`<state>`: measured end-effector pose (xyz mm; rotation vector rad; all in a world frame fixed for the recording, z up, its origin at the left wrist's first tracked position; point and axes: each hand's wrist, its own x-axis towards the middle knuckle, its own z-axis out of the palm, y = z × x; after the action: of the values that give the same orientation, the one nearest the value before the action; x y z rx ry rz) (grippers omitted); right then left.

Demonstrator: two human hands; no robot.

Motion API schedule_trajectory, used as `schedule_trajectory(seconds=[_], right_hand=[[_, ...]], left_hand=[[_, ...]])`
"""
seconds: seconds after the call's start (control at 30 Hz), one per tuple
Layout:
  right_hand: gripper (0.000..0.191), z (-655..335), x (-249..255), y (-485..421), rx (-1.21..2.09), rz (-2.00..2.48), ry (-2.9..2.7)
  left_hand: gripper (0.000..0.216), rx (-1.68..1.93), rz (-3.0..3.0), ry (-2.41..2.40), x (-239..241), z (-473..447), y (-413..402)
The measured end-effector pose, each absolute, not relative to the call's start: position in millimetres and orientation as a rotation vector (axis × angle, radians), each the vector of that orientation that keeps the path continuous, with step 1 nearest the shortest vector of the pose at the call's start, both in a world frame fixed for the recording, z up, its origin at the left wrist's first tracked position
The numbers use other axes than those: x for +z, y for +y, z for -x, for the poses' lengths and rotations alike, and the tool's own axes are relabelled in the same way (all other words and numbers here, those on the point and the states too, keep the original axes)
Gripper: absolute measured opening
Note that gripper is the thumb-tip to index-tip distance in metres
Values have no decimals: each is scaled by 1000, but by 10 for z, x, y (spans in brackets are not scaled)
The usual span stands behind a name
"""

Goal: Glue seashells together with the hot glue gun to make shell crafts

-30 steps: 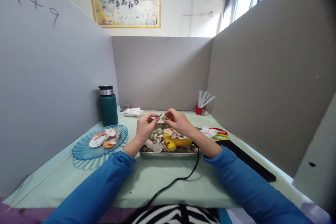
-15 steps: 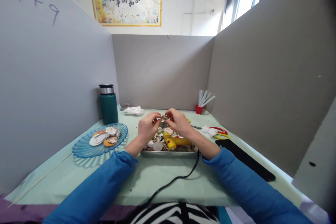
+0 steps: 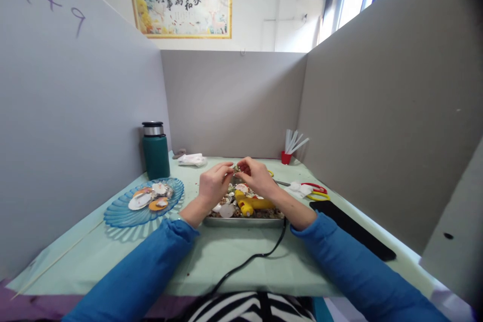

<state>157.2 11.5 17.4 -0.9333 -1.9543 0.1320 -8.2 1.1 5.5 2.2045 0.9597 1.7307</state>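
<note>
Above the far side of a metal tray [image 3: 245,222], my left hand [image 3: 215,182] and my right hand [image 3: 257,177] meet with fingers pinched. Between the fingertips of both is a small greenish-white shell piece [image 3: 236,168], partly hidden and too small to make out well. Below them, the tray holds many seashells [image 3: 227,210] of mixed shapes. A yellow hot glue gun [image 3: 247,205] lies across the shells, and its black cord [image 3: 252,258] runs over the tray's front right corner toward my lap.
Left stands a blue scalloped plate [image 3: 115,214] with several shells; behind it is a green bottle [image 3: 156,156]. To the right lie red-and-yellow-handled scissors [image 3: 320,195], white tissue [image 3: 299,190] and a black flat slab [image 3: 350,229]. A red cup [image 3: 286,158] holds glue sticks [image 3: 293,141]. Grey partitions enclose the table.
My left hand has shifted very slightly toward the right, its fingers closer over the shell piece. My right hand and everything on the table look the same.
</note>
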Motion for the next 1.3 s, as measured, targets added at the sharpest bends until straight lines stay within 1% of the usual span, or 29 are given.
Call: schedule_trajectory(seconds=[0.17, 0.33, 0.47, 0.57, 0.63, 0.87, 1.17, 1.3], right_hand=[[16, -1587, 165, 140, 224, 941, -1917], [21, -1595, 161, 155, 310, 923, -1881], [24, -1596, 155, 162, 380, 898, -1855], [25, -1591, 146, 163, 413, 860, -1852], [24, -1584, 138, 160, 424, 837, -1856], [22, -1561, 130, 149, 503, 779, -1855], [20, -1557, 121, 151, 461, 778, -1864], [20, -1553, 124, 142, 429, 801, -1874]], left_hand=[[11, 1723, -2281, 959, 34, 93, 40], [13, 1725, -2245, 966, 39, 103, 61], [24, 1723, -2058, 959, 91, 125, 73], [35, 1629, -1959, 887, 110, 149, 105], [38, 1548, -1952, 835, 101, 162, 134], [31, 1576, -2076, 806, 82, 175, 178], [31, 1573, -2217, 771, 99, 181, 162], [31, 1572, -2192, 781, 80, 174, 178]])
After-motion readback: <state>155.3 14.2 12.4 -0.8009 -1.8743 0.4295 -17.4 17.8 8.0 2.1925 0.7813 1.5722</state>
